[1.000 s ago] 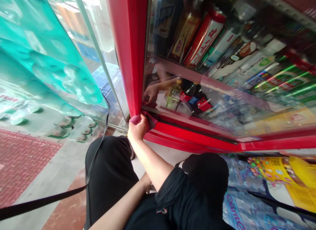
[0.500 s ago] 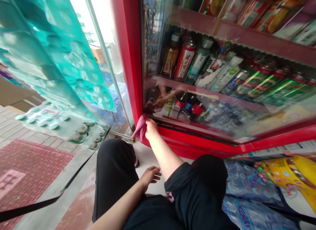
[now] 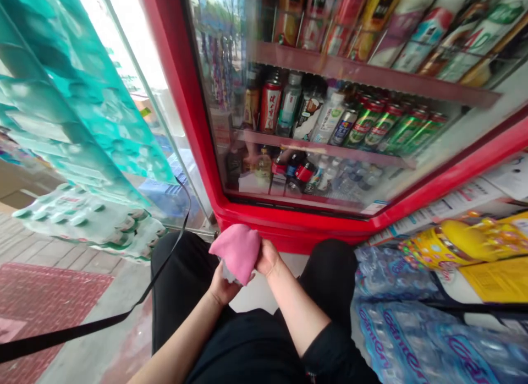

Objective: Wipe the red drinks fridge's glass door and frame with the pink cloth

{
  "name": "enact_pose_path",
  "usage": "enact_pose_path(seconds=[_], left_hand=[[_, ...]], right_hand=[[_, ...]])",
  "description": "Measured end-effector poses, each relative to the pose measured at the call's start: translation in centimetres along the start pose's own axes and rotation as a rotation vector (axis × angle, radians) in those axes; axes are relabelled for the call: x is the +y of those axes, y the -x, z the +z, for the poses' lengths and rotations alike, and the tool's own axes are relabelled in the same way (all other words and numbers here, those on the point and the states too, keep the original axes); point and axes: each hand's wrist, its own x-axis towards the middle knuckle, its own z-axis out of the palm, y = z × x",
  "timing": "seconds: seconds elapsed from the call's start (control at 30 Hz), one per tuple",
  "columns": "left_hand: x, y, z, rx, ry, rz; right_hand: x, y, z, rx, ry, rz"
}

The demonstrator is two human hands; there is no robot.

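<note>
Cloth lifted off fridge, between hands (both gripping)

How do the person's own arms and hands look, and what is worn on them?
Both forearms are bare, and the left hand and right hand wear no gloves; no rings, watch or bracelet show. The right arm has a black sleeve pushed up to about the elbow. On the left arm no sleeve shows in the picture. The clothing over the knees is black too.

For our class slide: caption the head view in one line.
Both hands, left and right, hold a pink cloth before a red drinks fridge.
</note>
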Motion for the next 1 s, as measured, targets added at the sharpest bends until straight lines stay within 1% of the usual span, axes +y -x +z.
enact_pose_path(seconds=[0.07,0.13,0.23,0.33,0.5,0.57,0.67,0.73,0.77,0.83,0.87,0.93,1.0], left_hand=[[0.0,0.3,0.4,0.010,0.016,-0.019],[-0.3,0.4,0.9,0.011,-0.002,-0.081],[-1.2,0.2,1.5,0.020,-0.051,-0.141],[-2.2,-0.4,1.8,0.036,-0.110,-0.137],[-3.6,-1.2,1.6,0.053,-0.161,-0.089],[-3.7,-1.3,1.5,0.019,-0.140,-0.051],[-3.8,-1.0,1.5,-0.077,-0.113,-0.025],[-4.0,-0.6,1.5,-0.147,-0.115,-0.013],[-4.2,-0.5,1.4,-0.173,-0.125,-0.007],[-4.7,-0.6,1.2,-0.206,-0.156,0.002],[-5.0,-0.7,1.1,-0.214,-0.174,0.004],[-5.3,-1.1,0.7,-0.219,-0.208,0.000],[-5.3,-1.5,0.4,-0.222,-0.223,-0.013]], right_hand=[[2.1,2.7,-2.6,0.000,-0.096,0.107],[3.9,4.4,-4.9,0.031,-0.184,0.190],[5.8,5.2,-7.1,0.112,-0.260,0.238],[7.0,5.1,-8.2,0.155,-0.274,0.249],[8.4,5.6,-9.2,0.179,-0.170,0.325],[8.9,5.9,-9.6,0.177,-0.139,0.357],[9.7,5.9,-10.1,0.154,-0.140,0.393],[10.4,5.6,-10.3,0.077,-0.161,0.378],[10.8,5.3,-10.5,0.033,-0.163,0.348],[11.5,4.6,-10.7,-0.036,-0.129,0.246],[11.9,4.1,-10.9,-0.046,-0.087,0.191],[12.6,3.4,-11.1,-0.016,0.028,0.100],[13.2,2.9,-11.2,0.068,0.193,0.086]])
